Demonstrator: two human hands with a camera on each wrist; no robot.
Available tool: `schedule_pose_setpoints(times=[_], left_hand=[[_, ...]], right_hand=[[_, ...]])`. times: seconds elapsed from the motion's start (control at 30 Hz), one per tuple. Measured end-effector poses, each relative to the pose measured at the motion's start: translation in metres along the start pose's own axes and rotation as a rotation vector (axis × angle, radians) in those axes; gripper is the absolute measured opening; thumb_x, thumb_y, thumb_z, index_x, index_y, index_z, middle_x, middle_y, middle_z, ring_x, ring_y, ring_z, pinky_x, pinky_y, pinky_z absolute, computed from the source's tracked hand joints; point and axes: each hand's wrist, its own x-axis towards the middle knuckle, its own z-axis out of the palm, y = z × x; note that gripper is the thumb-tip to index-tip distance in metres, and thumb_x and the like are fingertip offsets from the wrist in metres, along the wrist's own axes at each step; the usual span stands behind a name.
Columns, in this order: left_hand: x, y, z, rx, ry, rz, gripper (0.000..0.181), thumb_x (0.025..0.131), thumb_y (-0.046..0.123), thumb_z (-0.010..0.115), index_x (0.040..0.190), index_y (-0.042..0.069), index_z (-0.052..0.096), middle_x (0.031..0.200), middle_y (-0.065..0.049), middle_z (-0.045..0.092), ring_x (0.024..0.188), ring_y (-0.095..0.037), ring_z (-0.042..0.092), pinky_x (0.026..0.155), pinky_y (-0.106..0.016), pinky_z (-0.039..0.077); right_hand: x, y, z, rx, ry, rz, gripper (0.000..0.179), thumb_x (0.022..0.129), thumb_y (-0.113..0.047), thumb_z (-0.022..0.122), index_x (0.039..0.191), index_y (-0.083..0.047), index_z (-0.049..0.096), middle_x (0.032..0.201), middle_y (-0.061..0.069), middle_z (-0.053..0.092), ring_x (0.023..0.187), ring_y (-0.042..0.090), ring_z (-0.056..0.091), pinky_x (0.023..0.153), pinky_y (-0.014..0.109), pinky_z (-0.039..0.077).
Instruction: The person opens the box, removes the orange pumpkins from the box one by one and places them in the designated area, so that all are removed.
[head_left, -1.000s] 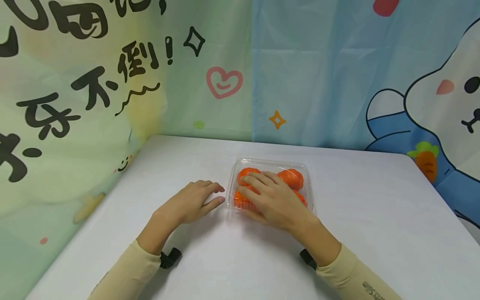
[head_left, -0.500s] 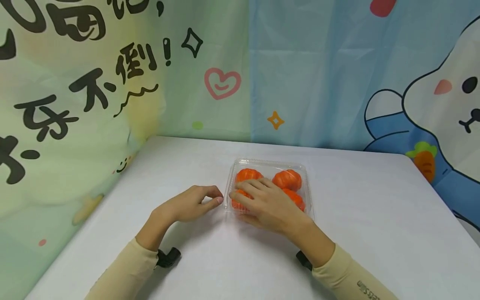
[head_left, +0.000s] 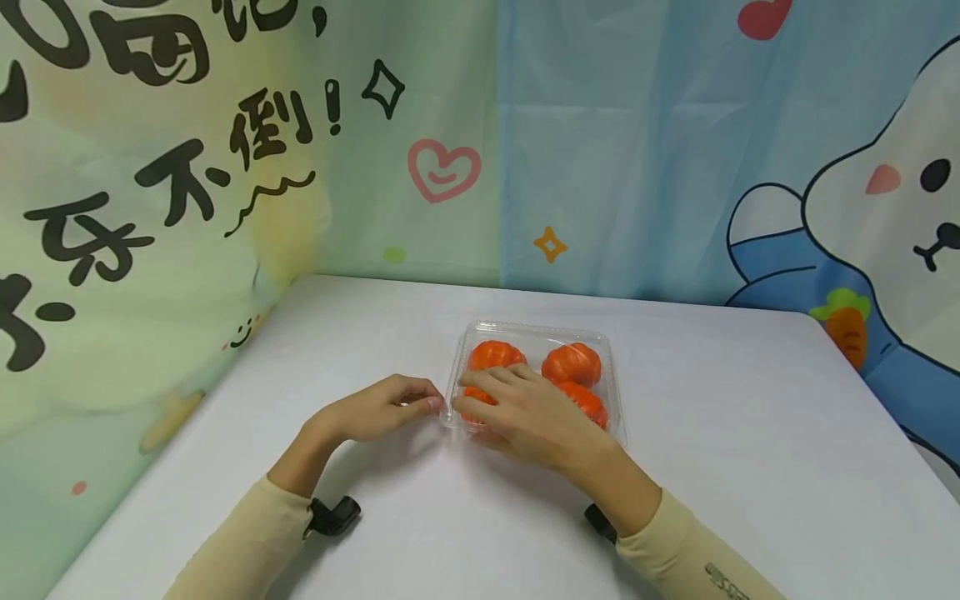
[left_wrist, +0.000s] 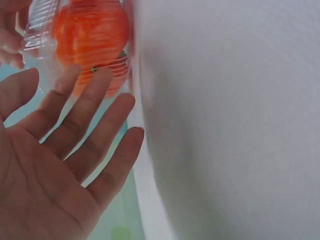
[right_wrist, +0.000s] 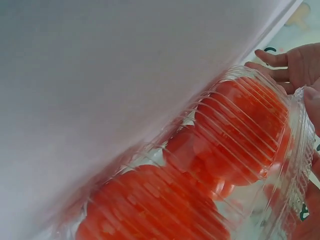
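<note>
The box lies at three o'clock from your left hand, fingers spread; your right hand, nearer, overlies it, grip unclear.

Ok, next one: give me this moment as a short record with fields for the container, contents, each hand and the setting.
Container: clear plastic box on a white table
Contents: four orange-red, ribbed, rounded pieces
Left hand: left hand at the box's left edge, fingers relaxed; contact unclear
Right hand: right hand over the box's near side, partly hiding the near-left piece; grip unclear
Sleeves: beige
Backdrop: printed cloth with cartoon figures and lettering
</note>
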Motion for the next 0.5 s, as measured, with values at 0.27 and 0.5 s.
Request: schedule_pose_setpoints(times=[0.27,0.5], left_hand=[[-0.005,-0.009,0.002,-0.163,-0.054,-0.04,0.026,0.108,0.018,0.05,0.114,0.003,0.07,0.107,-0.014,0.074,0.103,-0.027,0.069,0.096,-0.04,0.054],[0.002,-0.011,0.004,-0.169,-0.051,-0.029,0.025,0.108,0.019,0.051,0.11,0.003,0.071,0.102,-0.014,0.074,0.1,-0.027,0.067,0.094,-0.044,0.054]], right_hand=[[0.006,-0.006,0.004,-0.006,0.014,-0.033,0.034,0.085,-0.031,0.086,0.114,-0.027,0.068,0.133,-0.001,0.064,0.112,0.022,0.064,0.086,0.033,0.053],[0.006,-0.006,0.004,-0.055,0.013,-0.037,0.014,0.088,-0.025,0.082,0.097,-0.025,0.072,0.13,-0.001,0.066,0.11,0.023,0.064,0.085,0.033,0.054]])
